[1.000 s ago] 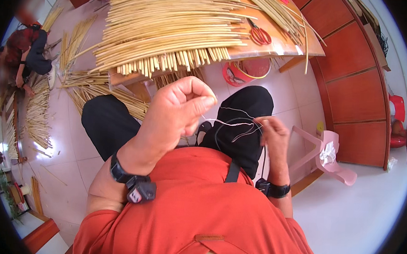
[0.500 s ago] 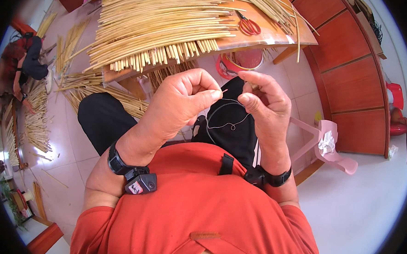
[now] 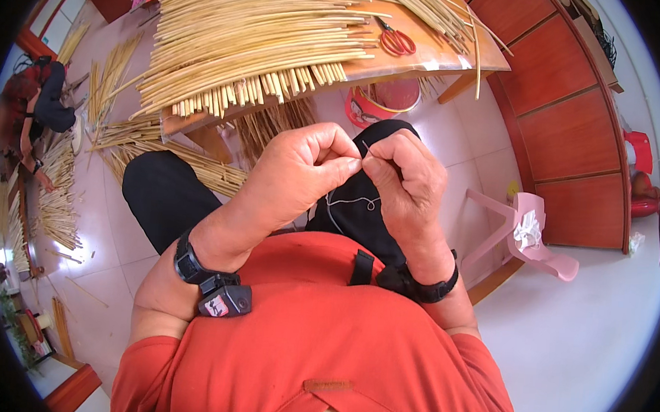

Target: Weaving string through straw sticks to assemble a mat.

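My left hand (image 3: 298,167) is closed in a pinch, thumb against forefinger. Its fingertips meet those of my right hand (image 3: 409,182), also pinched, above my lap. Between them runs a thin pale string (image 3: 354,201), which hangs below in a loose curl over my dark trousers. A short, thin sliver pokes up at the meeting fingertips, too small to name for certain. The rest of what the fingers grip is hidden. Beyond my hands, many straight tan sticks (image 3: 253,34) lie in a thick layer on a wooden table (image 3: 427,60).
Red-handled scissors (image 3: 396,42) lie on the table, beside another bundle of sticks (image 3: 426,15). Under it stands a pink bucket (image 3: 365,109). A pink plastic chair (image 3: 533,243) is at right, near reddish cabinets (image 3: 572,137). Loose sticks (image 3: 58,192) cover floor at left, near another person (image 3: 40,105).
My right hand has moved left and its fingers have closed in, so both hands' fingertips now meet. The string's loop has drawn lower and partly behind the hands.
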{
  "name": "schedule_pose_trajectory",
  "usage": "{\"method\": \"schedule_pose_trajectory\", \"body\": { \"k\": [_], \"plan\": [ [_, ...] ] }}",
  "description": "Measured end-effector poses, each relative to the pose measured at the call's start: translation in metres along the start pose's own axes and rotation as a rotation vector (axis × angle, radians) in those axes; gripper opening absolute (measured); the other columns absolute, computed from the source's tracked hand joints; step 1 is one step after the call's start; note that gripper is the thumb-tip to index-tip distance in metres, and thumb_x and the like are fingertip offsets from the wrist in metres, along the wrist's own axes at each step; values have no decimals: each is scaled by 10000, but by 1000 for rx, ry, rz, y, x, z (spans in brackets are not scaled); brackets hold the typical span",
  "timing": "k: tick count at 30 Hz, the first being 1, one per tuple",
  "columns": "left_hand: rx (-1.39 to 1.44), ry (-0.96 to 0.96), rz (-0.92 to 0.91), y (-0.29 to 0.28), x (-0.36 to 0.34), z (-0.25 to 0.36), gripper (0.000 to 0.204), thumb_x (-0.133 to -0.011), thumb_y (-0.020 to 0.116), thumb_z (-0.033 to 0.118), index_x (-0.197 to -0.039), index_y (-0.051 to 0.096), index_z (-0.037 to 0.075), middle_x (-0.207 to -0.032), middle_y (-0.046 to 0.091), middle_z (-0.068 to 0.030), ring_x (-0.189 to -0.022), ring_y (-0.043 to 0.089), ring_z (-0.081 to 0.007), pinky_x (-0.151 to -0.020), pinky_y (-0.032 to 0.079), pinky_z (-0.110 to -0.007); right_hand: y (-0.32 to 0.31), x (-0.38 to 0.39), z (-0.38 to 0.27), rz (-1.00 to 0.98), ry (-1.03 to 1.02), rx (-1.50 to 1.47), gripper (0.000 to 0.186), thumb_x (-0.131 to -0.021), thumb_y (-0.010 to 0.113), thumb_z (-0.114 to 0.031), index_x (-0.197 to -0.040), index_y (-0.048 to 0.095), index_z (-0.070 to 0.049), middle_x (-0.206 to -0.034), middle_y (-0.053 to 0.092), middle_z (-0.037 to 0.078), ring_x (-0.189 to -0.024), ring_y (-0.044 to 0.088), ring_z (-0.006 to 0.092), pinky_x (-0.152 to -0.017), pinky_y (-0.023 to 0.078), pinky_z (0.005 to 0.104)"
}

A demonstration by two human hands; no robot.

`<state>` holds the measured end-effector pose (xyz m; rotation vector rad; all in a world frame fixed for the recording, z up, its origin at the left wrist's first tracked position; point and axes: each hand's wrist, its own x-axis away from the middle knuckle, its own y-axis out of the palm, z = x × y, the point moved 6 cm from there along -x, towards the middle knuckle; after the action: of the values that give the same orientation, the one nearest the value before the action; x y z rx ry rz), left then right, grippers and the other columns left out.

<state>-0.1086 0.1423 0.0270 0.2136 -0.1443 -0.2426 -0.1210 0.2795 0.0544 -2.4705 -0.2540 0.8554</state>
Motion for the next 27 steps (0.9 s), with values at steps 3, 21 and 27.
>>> {"method": "schedule_pose_trajectory", "body": {
  "k": [3,21,27],
  "plan": [
    [-160,24,-8,0,1,1,54,-885,620,111,-857,603,68,-657,501,71,-481,348,15,-413,256,-153,-3,8,14,56,186,-134,79,-816,643,1,-782,572,-9,-680,542,26,-585,494,129,-524,402,249],
    [126,109,24,-9,3,-5,46,-882,577,38,-841,575,17,-973,620,-112,-811,611,-123,-722,530,-257,29,38,31,-62,611,-854,48,-856,664,-48,-872,647,-6,-828,658,35,-635,585,61,-547,485,189],
    [50,109,52,-11,6,-8,43,-881,557,2,-843,568,18,-964,618,-108,-810,600,-117,-728,523,-258,36,42,32,-100,639,-846,91,-854,668,-65,-885,632,12,-816,647,65,-611,583,96,-537,480,208]
  ]
}}
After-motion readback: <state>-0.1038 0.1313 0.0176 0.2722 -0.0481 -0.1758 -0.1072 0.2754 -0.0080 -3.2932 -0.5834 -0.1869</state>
